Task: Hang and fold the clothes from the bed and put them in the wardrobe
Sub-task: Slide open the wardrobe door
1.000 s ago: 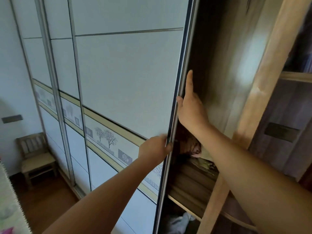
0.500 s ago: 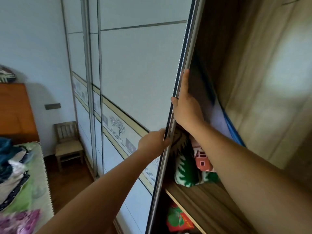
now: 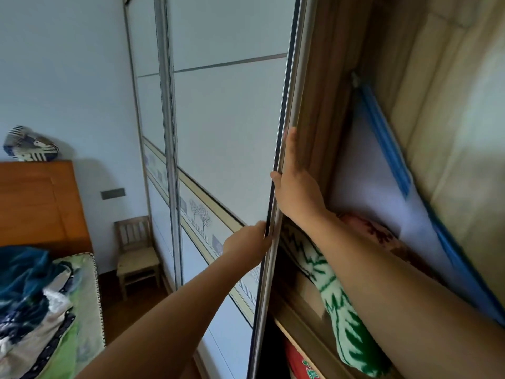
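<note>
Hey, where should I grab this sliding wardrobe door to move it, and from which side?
Grip the sliding door by its vertical metal edge, coming from the wardrobe's open side, fingers hooked round it: the panel face is flat, with no handle showing.

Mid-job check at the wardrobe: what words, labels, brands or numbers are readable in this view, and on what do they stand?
No text is legible in this view.
Red package, at the bottom of the view: green marks, too blurred to read.
Sliding door, decorative band: tree and fence drawings and small grey squares, no words.
Wall plate: blank.
</note>
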Motion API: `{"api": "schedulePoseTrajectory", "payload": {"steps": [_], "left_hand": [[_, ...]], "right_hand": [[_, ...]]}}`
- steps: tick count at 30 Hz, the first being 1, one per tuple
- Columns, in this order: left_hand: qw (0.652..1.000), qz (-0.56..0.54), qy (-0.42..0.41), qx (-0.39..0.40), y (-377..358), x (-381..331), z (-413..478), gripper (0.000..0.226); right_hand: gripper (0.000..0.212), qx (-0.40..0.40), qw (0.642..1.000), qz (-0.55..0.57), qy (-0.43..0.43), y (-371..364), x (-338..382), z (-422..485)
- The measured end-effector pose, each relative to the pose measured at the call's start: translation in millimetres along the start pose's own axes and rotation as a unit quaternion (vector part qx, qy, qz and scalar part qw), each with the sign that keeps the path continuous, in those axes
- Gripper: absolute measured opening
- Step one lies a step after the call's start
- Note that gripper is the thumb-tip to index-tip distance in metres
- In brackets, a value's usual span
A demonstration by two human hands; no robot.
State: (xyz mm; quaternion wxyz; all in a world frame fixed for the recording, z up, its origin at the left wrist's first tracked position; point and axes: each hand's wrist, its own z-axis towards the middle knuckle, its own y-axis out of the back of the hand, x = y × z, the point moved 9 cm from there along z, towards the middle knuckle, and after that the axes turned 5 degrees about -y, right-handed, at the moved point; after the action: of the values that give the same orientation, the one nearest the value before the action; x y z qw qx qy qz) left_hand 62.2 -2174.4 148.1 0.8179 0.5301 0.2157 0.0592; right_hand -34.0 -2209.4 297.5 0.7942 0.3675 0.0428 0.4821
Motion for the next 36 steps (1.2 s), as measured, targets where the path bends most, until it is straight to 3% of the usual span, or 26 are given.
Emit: {"api": "schedulePoseTrajectory", "payload": {"steps": [9,19,24,27,29,31,36], "left_hand": [[1.000,0.009,0.012,-0.004,2,63,45,0.028],[0.998,0.032,0.048,0.010,4,82,48,0.031],[0.993,0.063,0.075,0.059,6,117,13,0.044],[0.984,0.071,0.133,0.089,16,159,-29,0.045],[0.977,0.077,0.172,0.102,25,186,-63,0.040],[0.970,0.085,0.204,0.105,32,208,-101,0.034],[0.944,0.085,0.311,0.071,56,250,-211,0.039]], "right_hand": [[0.095,0.014,1.000,0.005,0.001,-64,25,41],[0.096,-0.008,0.999,-0.045,-0.002,-79,29,55],[0.089,0.071,0.997,0.020,0.001,-93,22,39],[0.069,0.082,0.992,0.097,0.022,-98,14,1],[0.052,0.152,0.976,0.129,0.089,-118,25,-34],[0.045,0.273,0.947,0.098,0.137,-150,41,-69],[0.053,0.429,0.879,0.029,0.206,-204,95,-131]]}}
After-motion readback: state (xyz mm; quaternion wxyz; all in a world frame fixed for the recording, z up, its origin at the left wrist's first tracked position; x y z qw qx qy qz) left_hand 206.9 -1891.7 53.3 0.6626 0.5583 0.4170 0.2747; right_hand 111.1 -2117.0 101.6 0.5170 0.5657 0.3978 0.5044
